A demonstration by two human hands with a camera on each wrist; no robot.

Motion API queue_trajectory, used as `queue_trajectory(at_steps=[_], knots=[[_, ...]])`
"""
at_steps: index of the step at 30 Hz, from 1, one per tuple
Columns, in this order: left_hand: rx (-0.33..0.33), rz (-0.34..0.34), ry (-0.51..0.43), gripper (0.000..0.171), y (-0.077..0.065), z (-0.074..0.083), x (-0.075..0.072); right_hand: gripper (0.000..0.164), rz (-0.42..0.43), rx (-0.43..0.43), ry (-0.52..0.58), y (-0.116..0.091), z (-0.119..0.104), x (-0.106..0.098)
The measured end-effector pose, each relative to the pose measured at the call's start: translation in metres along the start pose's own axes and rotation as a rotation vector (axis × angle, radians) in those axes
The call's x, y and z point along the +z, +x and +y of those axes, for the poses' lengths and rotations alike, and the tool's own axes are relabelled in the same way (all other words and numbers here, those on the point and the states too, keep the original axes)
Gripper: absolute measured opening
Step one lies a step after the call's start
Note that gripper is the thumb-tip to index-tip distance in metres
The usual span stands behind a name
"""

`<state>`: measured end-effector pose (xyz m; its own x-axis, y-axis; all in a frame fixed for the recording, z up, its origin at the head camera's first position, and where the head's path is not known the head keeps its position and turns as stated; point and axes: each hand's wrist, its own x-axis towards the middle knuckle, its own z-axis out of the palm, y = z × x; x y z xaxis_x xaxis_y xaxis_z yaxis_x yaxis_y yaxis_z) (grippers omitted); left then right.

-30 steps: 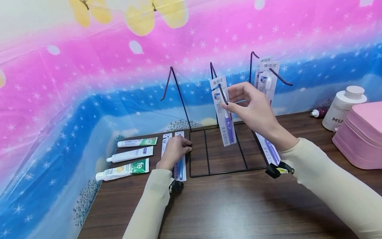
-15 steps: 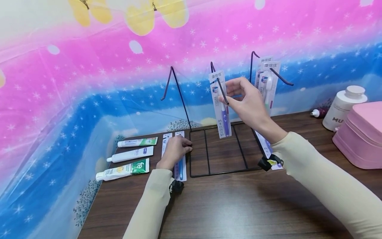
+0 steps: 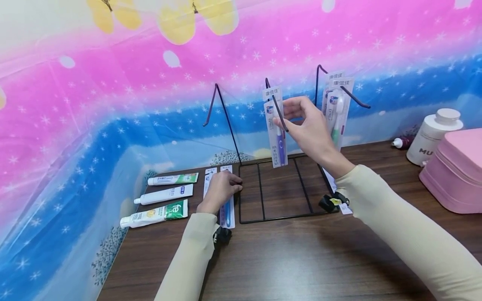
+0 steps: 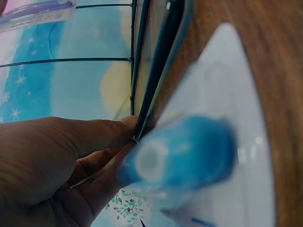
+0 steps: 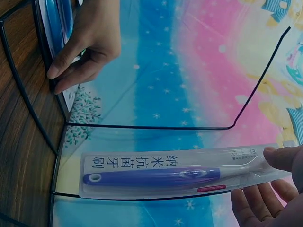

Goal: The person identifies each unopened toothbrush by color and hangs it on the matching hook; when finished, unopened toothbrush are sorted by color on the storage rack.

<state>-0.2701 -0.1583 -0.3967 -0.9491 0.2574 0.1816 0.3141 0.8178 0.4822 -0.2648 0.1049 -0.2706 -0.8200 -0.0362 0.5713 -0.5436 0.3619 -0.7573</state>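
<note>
My right hand (image 3: 310, 129) pinches the edge of a packaged purple toothbrush (image 3: 280, 148) between thumb and fingers. That toothbrush hangs upright at the middle hook of a black wire rack (image 3: 286, 216), its card's top around the hook wire. In the right wrist view the purple handle (image 5: 151, 177) shows through clear plastic. My left hand (image 3: 220, 190) pinches the rack's left edge wire, as the left wrist view shows. Beneath that hand, packaged toothbrushes lie on the table, one with a blue handle (image 3: 227, 213). Two more packaged toothbrushes (image 3: 340, 110) hang from the right hook.
The rack's left hook (image 3: 211, 104) bears nothing. Three toothpaste tubes (image 3: 165, 194) lie at the left of the wooden table (image 3: 293, 259). On the right stand a white bottle (image 3: 433, 136) and a pink case (image 3: 453, 171), with a small dark tube (image 3: 403, 143) behind them.
My right hand has moved slightly up, left and back along the middle hook, taking the purple toothbrush package with it. My left hand has stayed on the rack's edge.
</note>
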Motion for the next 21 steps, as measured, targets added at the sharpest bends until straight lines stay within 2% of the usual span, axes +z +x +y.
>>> queue_trajectory(at_steps=[6,12,17,21], knots=[[0.0,-0.004,0.001,0.019,0.0,0.001,-0.002,0.045,0.01,-0.015,-0.007,-0.005,0.002,-0.003],[-0.003,0.0,-0.002,0.019,0.001,0.001,-0.003,0.045,-0.01,-0.028,-0.02,-0.021,0.003,-0.013],[-0.003,0.003,-0.001,0.018,0.0,0.0,-0.003,0.046,-0.052,-0.024,-0.055,-0.038,0.004,-0.027],[-0.007,-0.002,-0.012,0.019,-0.001,0.001,-0.003,0.041,-0.055,-0.023,-0.108,-0.052,0.006,-0.045]])
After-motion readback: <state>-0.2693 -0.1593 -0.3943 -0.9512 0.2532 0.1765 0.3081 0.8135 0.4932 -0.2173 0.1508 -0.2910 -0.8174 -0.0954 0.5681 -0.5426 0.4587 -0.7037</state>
